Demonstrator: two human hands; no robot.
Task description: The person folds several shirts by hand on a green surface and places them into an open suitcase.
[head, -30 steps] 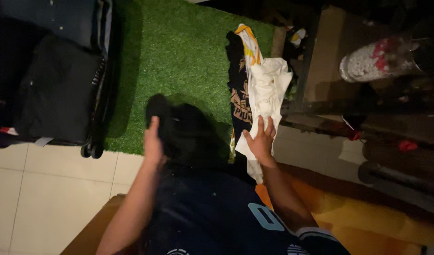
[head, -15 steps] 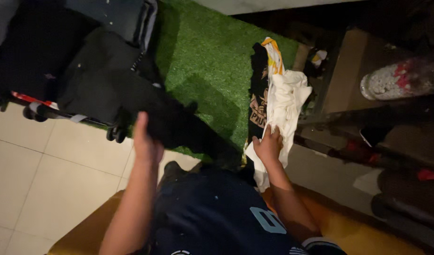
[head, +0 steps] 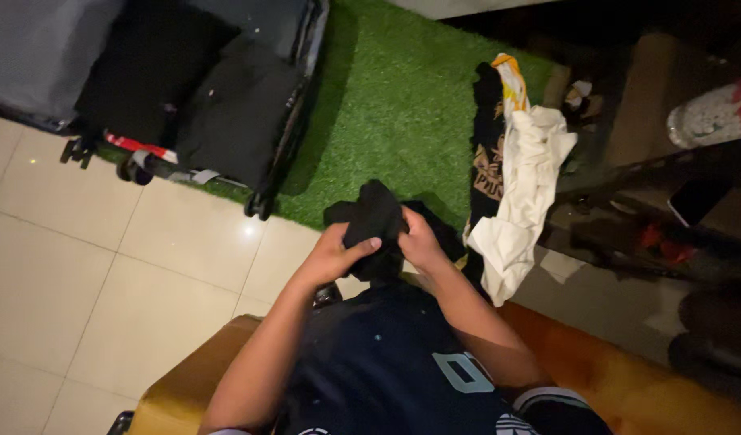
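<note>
Both hands on the black garment [head: 376, 219], mid-frame, held up over the edge of the green turf mat [head: 391, 105]. Left hand [head: 332, 256] at its 7 o'clock, fingers wrapped on the cloth; right hand [head: 420, 242] at 4 o'clock, fingers gripping it too. White cloth [head: 525, 189] draped at 3 o'clock, apart. Open suitcase [head: 201, 89] at 10 o'clock.

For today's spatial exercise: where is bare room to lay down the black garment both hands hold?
Free: green turf between open suitcase and white cloth; pale tiles left of the left hand. Crowded: the dark shelf area on the right.
</note>
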